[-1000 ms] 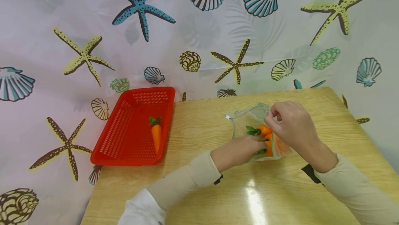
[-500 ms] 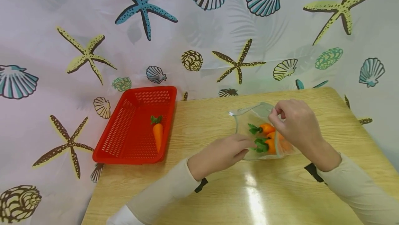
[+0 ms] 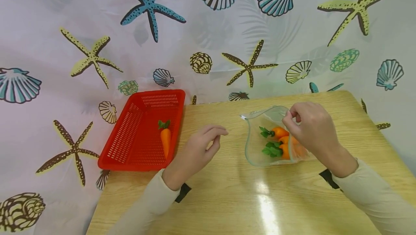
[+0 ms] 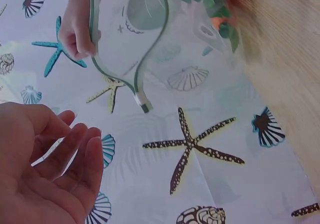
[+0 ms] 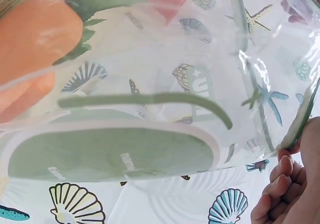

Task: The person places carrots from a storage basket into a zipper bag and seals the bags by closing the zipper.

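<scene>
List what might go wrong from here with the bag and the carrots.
Only the right hand pinches the clear bag by its open rim; the left hand hangs empty, so the mouth may sag shut or the bag slide.

The carrots in the bag lie near the open mouth and might roll onto the table if the rim is lifted.

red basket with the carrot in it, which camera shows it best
The head view: the whole red basket sits at the table's left end with one carrot inside. The left wrist view shows none of it; the right wrist view shows perhaps a red blur.
</scene>
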The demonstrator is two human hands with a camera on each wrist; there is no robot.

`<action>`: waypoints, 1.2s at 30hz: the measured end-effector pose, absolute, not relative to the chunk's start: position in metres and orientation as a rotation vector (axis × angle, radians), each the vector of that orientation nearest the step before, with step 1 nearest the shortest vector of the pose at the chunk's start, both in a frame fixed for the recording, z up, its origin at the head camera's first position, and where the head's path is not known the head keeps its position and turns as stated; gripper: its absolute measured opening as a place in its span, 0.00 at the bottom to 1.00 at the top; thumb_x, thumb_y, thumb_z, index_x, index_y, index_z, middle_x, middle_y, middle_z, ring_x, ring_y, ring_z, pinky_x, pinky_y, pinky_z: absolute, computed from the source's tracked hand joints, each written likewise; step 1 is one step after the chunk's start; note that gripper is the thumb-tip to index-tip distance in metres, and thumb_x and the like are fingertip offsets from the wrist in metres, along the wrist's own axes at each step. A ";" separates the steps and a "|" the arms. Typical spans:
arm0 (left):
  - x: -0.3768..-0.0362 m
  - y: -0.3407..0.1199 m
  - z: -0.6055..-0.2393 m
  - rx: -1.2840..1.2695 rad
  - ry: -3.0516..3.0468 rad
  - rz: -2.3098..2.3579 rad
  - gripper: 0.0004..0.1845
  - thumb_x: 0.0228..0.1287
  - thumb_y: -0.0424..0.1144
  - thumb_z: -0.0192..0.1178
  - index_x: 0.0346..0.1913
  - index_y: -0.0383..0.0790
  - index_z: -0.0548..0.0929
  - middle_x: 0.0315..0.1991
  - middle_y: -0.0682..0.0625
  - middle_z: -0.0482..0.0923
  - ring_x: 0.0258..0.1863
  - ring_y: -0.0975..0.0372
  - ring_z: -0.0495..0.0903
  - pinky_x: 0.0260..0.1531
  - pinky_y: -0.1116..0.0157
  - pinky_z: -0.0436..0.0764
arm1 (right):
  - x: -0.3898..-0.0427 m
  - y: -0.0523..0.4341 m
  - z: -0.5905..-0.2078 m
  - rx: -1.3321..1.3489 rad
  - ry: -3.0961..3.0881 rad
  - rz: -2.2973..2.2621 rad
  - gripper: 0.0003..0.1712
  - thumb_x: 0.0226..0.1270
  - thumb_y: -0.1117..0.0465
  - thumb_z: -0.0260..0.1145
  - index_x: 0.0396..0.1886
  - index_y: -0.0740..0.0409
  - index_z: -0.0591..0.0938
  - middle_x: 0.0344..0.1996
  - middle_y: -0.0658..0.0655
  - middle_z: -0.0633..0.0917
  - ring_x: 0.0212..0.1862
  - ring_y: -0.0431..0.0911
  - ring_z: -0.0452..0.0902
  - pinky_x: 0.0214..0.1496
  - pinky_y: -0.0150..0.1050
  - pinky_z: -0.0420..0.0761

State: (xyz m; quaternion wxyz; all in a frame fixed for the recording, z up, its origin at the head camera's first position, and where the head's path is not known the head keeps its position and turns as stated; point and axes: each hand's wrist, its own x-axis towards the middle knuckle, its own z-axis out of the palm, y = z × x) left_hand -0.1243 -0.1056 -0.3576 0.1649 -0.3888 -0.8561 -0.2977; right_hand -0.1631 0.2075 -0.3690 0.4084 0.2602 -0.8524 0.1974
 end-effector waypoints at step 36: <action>-0.192 -0.288 -0.354 -0.209 -2.743 -0.852 0.12 0.67 0.36 0.51 0.51 0.41 0.77 0.50 0.46 0.73 0.42 0.55 0.71 0.40 0.57 0.76 | -0.167 0.214 -0.369 0.629 -2.172 0.543 0.13 0.56 0.60 0.51 0.16 0.59 0.72 0.12 0.52 0.70 0.17 0.45 0.62 0.20 0.38 0.64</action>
